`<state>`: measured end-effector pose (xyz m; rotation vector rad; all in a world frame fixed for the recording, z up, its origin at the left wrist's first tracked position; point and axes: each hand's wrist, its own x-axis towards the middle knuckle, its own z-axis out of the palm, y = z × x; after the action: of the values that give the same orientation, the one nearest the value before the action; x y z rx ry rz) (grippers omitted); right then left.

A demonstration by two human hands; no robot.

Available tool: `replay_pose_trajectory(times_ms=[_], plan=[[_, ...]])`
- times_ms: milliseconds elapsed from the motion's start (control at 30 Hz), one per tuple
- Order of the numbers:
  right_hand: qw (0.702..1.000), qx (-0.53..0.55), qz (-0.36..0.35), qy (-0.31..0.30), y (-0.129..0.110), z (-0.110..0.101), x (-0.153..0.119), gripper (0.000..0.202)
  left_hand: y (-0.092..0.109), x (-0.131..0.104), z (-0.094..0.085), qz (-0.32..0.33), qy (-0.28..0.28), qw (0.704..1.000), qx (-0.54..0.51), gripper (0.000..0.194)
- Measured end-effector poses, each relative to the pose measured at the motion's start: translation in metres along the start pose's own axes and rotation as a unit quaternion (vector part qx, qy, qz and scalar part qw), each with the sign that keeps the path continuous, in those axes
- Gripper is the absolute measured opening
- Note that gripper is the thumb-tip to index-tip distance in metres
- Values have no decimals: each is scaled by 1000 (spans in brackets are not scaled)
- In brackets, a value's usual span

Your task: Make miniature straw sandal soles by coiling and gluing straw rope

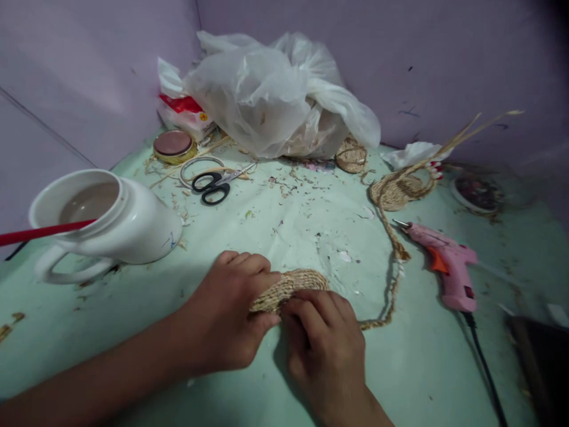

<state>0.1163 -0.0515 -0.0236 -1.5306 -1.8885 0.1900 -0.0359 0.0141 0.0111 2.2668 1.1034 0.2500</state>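
A flat oval piece of coiled straw rope (293, 283) lies between my two hands, low in the middle of the view. My left hand (235, 308) grips its left end, thumb below and fingers above. At its lower right edge, my right hand (326, 344) is closed with bent fingers pressed on the coil; the fingertips are partly hidden. From under my right hand a braided straw rope (393, 296) runs right and then up to a second coiled straw piece (393, 193) with loose strands.
A white mug (151, 222) with a red stick stands left. Black-handled scissors (213, 188), a round tin (173, 145) and a plastic bag (267, 101) lie behind. A pink glue gun (448, 261) with its cord lies right, near a small dish (478, 193). Straw scraps dot the green table (213, 231).
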Motion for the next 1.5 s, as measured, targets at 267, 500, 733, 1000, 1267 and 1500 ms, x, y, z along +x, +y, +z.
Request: replay_pose_trajectory(times_ms=[267,500,733,1000,1267,1500], plan=[[1000,-13,4,22,1,-1,-2,13,-9,6,16,-50,125,990,-32,10],[998,-50,-42,-9,4,-1,-2,29,-6,7,13,-45,98,994,12,2],[997,-49,-45,-45,4,-1,0,30,2,9,7,-51,30,994,94,4],[998,-54,-29,-30,1,2,2,26,10,15,9,-59,0,990,126,7],[999,-44,-12,-5,-1,3,3,22,0,8,-7,-15,-34,998,56,8],[998,-56,2,-1,-2,5,2,21,14,-4,2,-24,9,988,153,14]])
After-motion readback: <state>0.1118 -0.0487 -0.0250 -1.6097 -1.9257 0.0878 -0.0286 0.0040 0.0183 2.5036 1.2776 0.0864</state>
